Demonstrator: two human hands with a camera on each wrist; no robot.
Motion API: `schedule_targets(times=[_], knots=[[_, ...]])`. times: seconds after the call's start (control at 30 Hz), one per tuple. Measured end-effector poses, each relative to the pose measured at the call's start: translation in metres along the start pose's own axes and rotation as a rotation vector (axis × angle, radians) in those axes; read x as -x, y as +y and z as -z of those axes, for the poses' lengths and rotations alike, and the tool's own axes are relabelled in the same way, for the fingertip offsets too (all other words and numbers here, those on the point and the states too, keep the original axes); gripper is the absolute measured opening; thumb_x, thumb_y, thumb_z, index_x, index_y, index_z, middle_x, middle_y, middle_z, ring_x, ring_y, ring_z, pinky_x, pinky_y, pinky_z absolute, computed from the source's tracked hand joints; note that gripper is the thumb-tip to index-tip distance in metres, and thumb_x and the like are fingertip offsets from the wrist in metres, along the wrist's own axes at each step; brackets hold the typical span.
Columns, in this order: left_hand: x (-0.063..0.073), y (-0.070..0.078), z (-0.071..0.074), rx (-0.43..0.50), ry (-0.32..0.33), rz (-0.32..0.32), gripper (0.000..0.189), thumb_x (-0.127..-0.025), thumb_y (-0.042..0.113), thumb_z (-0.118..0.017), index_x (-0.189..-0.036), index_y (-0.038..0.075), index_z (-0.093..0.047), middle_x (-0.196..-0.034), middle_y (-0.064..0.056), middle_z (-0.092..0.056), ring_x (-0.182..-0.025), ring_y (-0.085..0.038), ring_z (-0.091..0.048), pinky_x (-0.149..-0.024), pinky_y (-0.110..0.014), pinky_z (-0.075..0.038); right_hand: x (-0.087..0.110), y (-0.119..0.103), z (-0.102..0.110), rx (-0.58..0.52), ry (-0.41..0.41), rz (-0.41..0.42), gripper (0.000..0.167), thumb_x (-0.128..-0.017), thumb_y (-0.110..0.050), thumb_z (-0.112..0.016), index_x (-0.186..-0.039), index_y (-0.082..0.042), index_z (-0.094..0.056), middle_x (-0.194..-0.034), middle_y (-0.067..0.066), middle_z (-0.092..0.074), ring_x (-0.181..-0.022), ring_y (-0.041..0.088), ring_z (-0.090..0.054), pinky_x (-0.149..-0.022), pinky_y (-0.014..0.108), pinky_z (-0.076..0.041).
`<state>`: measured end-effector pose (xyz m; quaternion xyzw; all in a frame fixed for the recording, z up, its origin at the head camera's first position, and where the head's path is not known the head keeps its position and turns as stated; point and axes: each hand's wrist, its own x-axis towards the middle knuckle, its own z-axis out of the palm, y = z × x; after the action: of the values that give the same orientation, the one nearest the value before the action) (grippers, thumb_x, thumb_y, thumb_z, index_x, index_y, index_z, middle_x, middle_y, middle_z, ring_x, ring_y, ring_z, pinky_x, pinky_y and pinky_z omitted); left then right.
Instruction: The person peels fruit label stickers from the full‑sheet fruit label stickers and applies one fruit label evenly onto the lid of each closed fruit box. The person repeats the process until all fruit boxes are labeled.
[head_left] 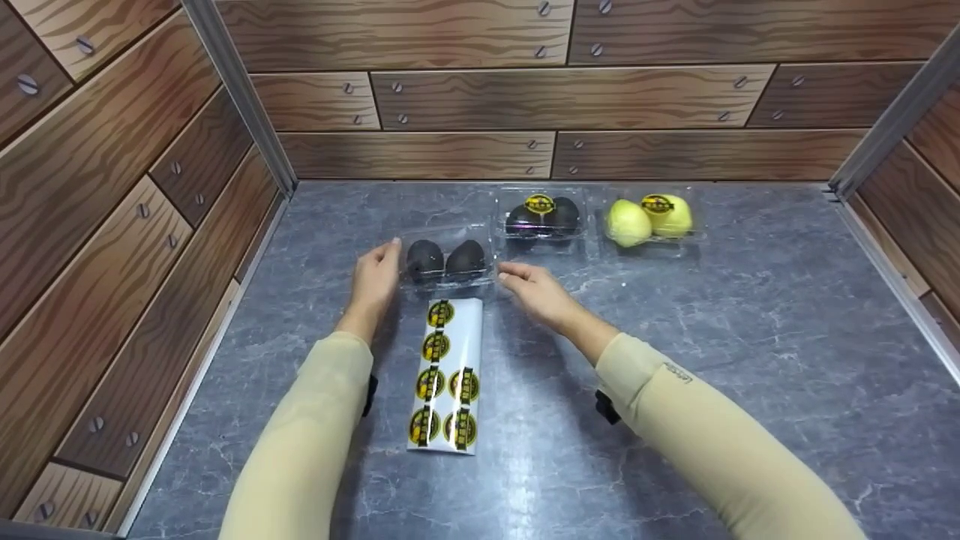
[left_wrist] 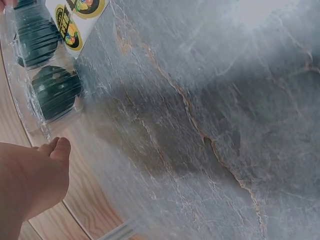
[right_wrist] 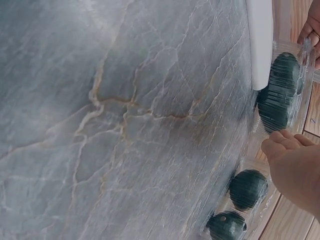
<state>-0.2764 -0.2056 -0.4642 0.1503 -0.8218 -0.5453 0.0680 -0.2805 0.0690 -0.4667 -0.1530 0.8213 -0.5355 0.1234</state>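
Observation:
A clear plastic clamshell box [head_left: 448,283] with two dark avocados [head_left: 465,259] sits on the table between the two hands; no label shows on it. At its left end is my left hand [head_left: 375,279], fingertips close to the side wall. My right hand [head_left: 538,292] is at the right end, its fingers fairly straight and near the wall. Whether either hand touches the plastic, I cannot tell. Nearer to me lies a white sheet [head_left: 466,337] of round black-and-yellow stickers [head_left: 430,384]. In the left wrist view, the left hand [left_wrist: 37,177] is beside the box's end.
Behind and to the right stands another clear box holding dark avocados [head_left: 564,216], a round sticker on its lid. Further right, a third box contains two yellow-green pears [head_left: 628,223] and bears the same sticker. Wood-patterned walls [head_left: 465,97] enclose the grey marbled table [head_left: 750,337].

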Motion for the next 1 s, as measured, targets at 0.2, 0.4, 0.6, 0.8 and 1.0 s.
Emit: schedule_targets(times=[0.2,0.4,0.6,0.8,1.0], knots=[[0.001,-0.001,0.001,-0.001,0.039,0.016,0.054,-0.112,0.042,-0.047,-0.149,0.004,-0.061,-0.155,-0.014,-0.056,-0.148,-0.031,-0.047,-0.123,-0.041,-0.035,-0.003,0.000,0.001,0.006,0.052,-0.004,0.048,-0.109,-0.016,-0.052,-0.148,0.010,-0.053,-0.153,0.025,-0.054,-0.148,0.038,-0.045,-0.124,0.046,-0.034],[0.001,-0.001,-0.001,-0.016,0.017,0.010,0.058,-0.112,0.042,-0.045,-0.154,0.004,-0.054,-0.159,-0.012,-0.052,-0.152,-0.030,-0.042,-0.126,-0.040,-0.030,-0.017,0.003,-0.002,-0.011,0.105,-0.021,0.053,-0.110,-0.017,-0.050,-0.155,0.010,-0.044,-0.160,0.024,-0.046,-0.152,0.036,-0.039,-0.127,0.043,-0.030],[0.003,0.000,-0.004,-0.051,-0.042,0.015,0.060,-0.112,0.048,-0.043,-0.156,0.008,-0.053,-0.161,-0.009,-0.051,-0.152,-0.029,-0.041,-0.126,-0.041,-0.030,-0.026,0.003,-0.006,-0.060,0.088,-0.053,0.055,-0.111,-0.017,-0.048,-0.158,0.009,-0.039,-0.164,0.024,-0.040,-0.154,0.036,-0.035,-0.128,0.041,-0.026],[0.002,-0.001,0.000,-0.038,-0.050,0.006,0.057,-0.112,0.048,-0.044,-0.152,0.010,-0.059,-0.158,-0.010,-0.054,-0.150,-0.029,-0.044,-0.125,-0.042,-0.033,-0.028,0.003,-0.007,-0.069,0.074,-0.050,0.053,-0.111,-0.017,-0.048,-0.156,0.010,-0.041,-0.164,0.025,-0.040,-0.155,0.037,-0.034,-0.128,0.042,-0.025],[0.000,-0.001,0.006,-0.068,-0.013,0.005,0.057,-0.111,0.049,-0.043,-0.136,0.006,-0.071,-0.149,-0.013,-0.062,-0.142,-0.032,-0.053,-0.119,-0.045,-0.040,-0.024,0.001,-0.008,-0.117,0.069,-0.046,0.051,-0.110,-0.016,-0.048,-0.154,0.011,-0.045,-0.161,0.026,-0.043,-0.154,0.037,-0.036,-0.127,0.044,-0.028]])
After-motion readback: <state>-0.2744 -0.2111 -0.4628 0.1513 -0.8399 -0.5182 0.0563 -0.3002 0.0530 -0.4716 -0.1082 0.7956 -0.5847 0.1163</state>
